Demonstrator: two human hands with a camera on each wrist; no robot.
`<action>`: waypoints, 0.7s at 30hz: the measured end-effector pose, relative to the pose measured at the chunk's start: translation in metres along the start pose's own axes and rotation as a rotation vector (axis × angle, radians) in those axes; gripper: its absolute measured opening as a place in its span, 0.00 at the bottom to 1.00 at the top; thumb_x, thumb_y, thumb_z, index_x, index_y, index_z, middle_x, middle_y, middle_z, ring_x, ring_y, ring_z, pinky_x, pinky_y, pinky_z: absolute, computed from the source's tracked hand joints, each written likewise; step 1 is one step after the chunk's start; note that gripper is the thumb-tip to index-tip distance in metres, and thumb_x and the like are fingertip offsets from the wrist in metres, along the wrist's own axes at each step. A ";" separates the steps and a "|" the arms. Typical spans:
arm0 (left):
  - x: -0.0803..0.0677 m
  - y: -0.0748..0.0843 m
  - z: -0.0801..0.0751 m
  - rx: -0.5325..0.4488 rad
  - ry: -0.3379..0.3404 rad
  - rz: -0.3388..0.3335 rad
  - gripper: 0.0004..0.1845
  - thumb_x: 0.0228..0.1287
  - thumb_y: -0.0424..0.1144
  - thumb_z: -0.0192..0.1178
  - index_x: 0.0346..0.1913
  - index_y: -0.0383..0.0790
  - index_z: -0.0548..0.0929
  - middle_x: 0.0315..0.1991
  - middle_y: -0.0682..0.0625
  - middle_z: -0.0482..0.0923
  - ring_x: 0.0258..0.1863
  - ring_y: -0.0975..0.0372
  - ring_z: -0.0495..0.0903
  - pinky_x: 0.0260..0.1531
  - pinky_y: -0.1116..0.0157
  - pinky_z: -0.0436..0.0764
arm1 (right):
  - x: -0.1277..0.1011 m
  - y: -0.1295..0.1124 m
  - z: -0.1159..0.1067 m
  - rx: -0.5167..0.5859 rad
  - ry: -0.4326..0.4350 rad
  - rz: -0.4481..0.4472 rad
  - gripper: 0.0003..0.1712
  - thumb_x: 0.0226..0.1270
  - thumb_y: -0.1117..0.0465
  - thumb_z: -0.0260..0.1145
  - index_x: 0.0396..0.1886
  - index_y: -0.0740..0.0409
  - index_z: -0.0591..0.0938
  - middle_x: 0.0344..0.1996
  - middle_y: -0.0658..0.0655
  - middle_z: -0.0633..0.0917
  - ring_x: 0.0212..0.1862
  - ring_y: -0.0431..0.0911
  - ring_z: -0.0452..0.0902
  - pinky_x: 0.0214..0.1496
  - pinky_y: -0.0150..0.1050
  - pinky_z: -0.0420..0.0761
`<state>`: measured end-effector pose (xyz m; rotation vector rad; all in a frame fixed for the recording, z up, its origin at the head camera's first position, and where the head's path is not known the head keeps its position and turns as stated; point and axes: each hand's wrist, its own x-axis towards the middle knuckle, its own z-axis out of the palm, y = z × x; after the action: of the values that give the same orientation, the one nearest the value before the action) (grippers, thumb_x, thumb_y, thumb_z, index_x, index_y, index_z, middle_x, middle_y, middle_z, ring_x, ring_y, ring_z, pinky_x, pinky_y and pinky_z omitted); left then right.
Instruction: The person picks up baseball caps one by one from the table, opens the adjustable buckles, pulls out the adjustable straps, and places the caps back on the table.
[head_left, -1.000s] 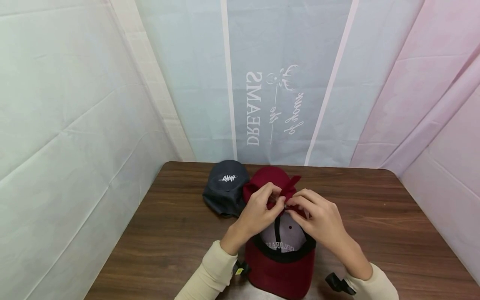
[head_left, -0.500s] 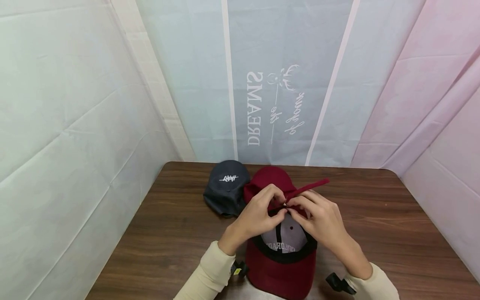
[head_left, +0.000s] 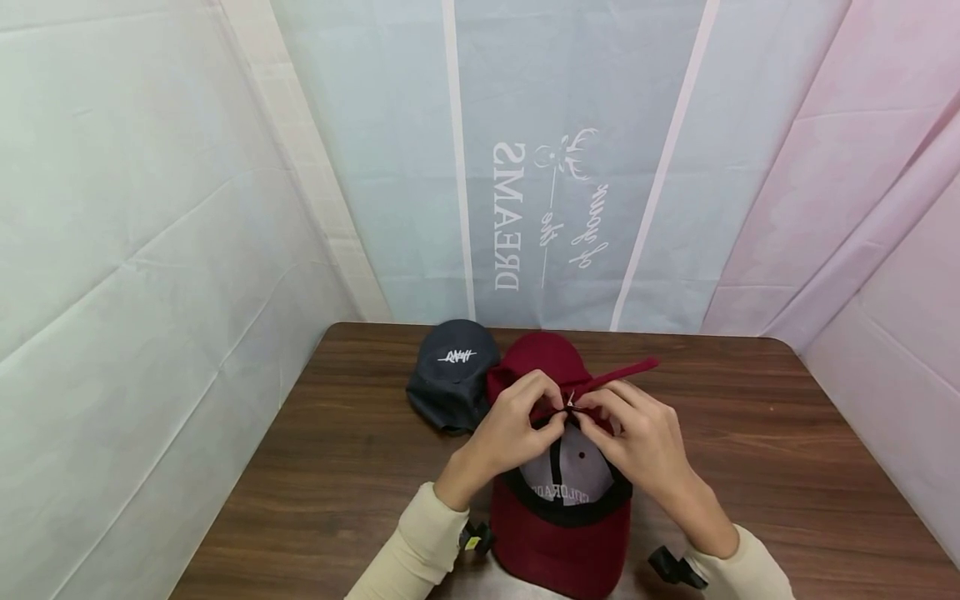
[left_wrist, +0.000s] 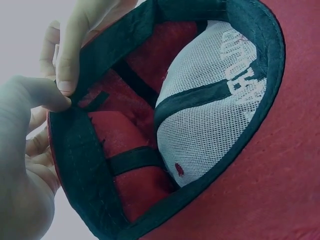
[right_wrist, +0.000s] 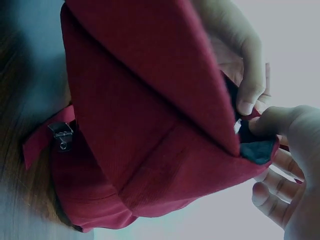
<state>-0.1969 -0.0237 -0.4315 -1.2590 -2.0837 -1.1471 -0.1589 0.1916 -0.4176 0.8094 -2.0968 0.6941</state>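
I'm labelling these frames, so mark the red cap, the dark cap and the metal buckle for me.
red cap (head_left: pixel 558 533), head view, on its brim.
dark cap (head_left: pixel 450 375), head view, on its crown below the white logo.
metal buckle (right_wrist: pixel 61 134), right wrist view, on the clasp of the red strap.

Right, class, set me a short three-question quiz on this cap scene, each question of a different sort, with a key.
1. True or false: both hands pinch the rear edge of the maroon cap.
2. Multiple choice: where does the dark grey cap lie? A) on the person's left of the maroon cap, B) inside it, C) on the brim.
3. Fill in: the maroon strap sticks out toward the person's ____ side.

Key
1. True: the left hand and the right hand meet at the back opening.
2. A, on the wooden table.
3. Right.
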 end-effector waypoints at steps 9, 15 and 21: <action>-0.001 0.000 -0.002 -0.005 0.003 -0.021 0.13 0.64 0.24 0.66 0.39 0.43 0.75 0.37 0.52 0.75 0.34 0.65 0.74 0.36 0.76 0.74 | 0.001 0.000 0.000 -0.030 0.031 0.010 0.09 0.74 0.52 0.69 0.36 0.51 0.89 0.31 0.49 0.87 0.22 0.40 0.71 0.23 0.28 0.69; -0.003 0.000 -0.003 -0.016 0.014 -0.032 0.13 0.62 0.24 0.65 0.38 0.44 0.74 0.35 0.52 0.75 0.34 0.65 0.74 0.36 0.74 0.75 | 0.002 0.001 0.000 -0.028 0.056 0.014 0.13 0.76 0.50 0.66 0.36 0.52 0.89 0.32 0.49 0.87 0.22 0.37 0.71 0.24 0.28 0.69; -0.004 -0.002 -0.004 -0.028 0.031 -0.038 0.13 0.60 0.23 0.65 0.37 0.44 0.75 0.34 0.52 0.75 0.34 0.65 0.75 0.37 0.76 0.75 | 0.003 0.001 -0.001 -0.017 0.076 0.008 0.09 0.73 0.54 0.68 0.36 0.52 0.90 0.32 0.49 0.88 0.23 0.35 0.70 0.25 0.27 0.69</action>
<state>-0.1969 -0.0297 -0.4332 -1.2112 -2.0843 -1.2095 -0.1606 0.1917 -0.4144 0.7541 -2.0362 0.7003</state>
